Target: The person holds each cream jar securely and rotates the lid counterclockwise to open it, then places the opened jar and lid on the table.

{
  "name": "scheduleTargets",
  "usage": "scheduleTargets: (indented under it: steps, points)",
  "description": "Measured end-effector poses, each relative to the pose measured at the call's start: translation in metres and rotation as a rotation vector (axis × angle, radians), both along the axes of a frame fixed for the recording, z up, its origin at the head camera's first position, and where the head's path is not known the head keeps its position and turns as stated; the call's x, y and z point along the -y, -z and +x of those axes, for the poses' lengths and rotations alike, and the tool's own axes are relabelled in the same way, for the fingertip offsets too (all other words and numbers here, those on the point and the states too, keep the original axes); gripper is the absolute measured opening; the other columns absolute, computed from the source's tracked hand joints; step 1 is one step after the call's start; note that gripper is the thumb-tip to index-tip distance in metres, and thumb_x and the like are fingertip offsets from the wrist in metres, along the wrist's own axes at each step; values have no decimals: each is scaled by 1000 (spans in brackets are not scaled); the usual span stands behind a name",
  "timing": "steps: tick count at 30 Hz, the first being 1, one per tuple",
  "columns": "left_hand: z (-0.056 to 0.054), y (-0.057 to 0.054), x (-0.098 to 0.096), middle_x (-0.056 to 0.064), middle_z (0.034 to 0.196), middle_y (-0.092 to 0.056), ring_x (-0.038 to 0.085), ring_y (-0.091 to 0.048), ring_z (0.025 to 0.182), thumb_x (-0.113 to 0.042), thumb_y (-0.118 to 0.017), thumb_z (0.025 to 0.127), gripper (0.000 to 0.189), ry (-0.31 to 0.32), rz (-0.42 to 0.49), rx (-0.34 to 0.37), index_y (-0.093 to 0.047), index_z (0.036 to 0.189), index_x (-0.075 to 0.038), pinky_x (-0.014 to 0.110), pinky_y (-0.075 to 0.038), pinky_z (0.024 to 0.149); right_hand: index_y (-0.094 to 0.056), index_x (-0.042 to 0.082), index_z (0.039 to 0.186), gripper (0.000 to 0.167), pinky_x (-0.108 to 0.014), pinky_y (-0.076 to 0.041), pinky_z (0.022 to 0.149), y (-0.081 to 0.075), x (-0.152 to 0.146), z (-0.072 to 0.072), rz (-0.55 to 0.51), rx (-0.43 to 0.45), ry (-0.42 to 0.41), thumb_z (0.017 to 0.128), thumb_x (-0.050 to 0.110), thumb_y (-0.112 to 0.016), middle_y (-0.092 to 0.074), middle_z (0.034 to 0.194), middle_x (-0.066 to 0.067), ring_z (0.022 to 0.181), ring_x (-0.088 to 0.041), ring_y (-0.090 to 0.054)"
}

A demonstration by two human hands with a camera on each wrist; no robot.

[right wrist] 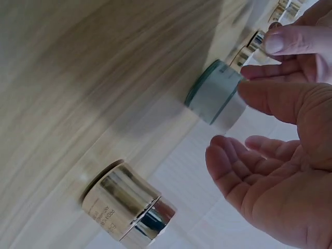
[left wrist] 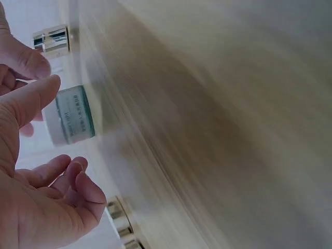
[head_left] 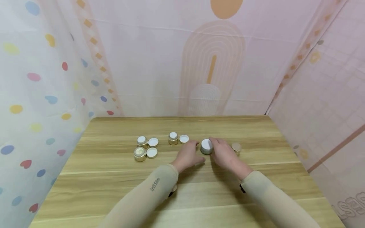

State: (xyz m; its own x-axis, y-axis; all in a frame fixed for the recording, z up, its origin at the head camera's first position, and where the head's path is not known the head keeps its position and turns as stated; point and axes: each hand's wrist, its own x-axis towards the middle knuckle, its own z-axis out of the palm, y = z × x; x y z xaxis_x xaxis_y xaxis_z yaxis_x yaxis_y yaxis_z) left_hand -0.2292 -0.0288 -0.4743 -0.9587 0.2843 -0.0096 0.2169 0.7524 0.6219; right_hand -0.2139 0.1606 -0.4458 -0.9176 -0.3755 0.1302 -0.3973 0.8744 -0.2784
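Note:
A squat jar with a white lid and a greenish body (head_left: 206, 146) stands upright on the table between both hands. My left hand (head_left: 187, 154) is to its left, fingers loosely bent and apart from the thumb, with nothing between them. At the jar's right side is my right hand (head_left: 224, 154), fingertips right by the lid's edge. In the right wrist view its thumb (right wrist: 270, 96) overlaps the lid, while the curved fingers (right wrist: 223, 161) lie apart from the jar (right wrist: 213, 93). Small print shows on the jar's side (left wrist: 75, 114) in the left wrist view.
A closed gold jar (head_left: 236, 148) stands just right of my right hand. Left of my hands are three opened gold jars, one at the back (head_left: 173, 138) and two farther left (head_left: 140, 154), each beside a white-lined lid (head_left: 184, 139). Patterned curtains (head_left: 142, 69) surround the wooden table (head_left: 114, 190).

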Motion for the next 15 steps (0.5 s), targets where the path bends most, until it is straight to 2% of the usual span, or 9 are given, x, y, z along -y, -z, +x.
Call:
scheduleTargets:
  steps: [4,5,9,12,15]
  points:
    - [-10,4,-14,18,140,-69,35,-63,134,-32,-93,79,74,-48,-30,3,-65,141,-3,50,-53,112,-46,-9,154,60,-56,-57,105,0,2,-5,-30,65,-2,97,-4,-66,-62,142,-35,130,-48,-64]
    - [-9,0,-17,17,138,-70,35,-63,134,-32,-93,79,71,-62,-34,8,-67,139,-4,50,-53,112,-45,-8,155,61,-56,-57,104,0,2,-6,-36,84,6,98,-5,-65,-61,143,-35,130,-48,-64]
    - [-12,6,-29,13,128,-75,31,-66,126,-40,-95,77,64,-100,-82,-53,-73,127,-7,48,-56,107,-44,-9,154,61,-56,-58,103,0,2,-8,-36,107,21,96,-6,-63,-60,143,-36,130,-48,-64]
    - [-14,9,-33,12,127,-75,30,-67,124,-41,-96,77,60,-135,-74,-67,-75,123,-9,47,-57,104,-46,-10,152,61,-56,-57,105,2,2,-9,-44,104,21,95,-6,-64,-61,143,-36,131,-48,-64]
    - [-15,11,-32,12,123,-76,28,-68,120,-41,-94,78,55,-141,-72,-77,-76,119,-9,46,-58,101,-49,-11,151,57,-55,-57,106,2,2,-9,-78,105,16,97,-1,-65,-61,143,-35,132,-46,-64]
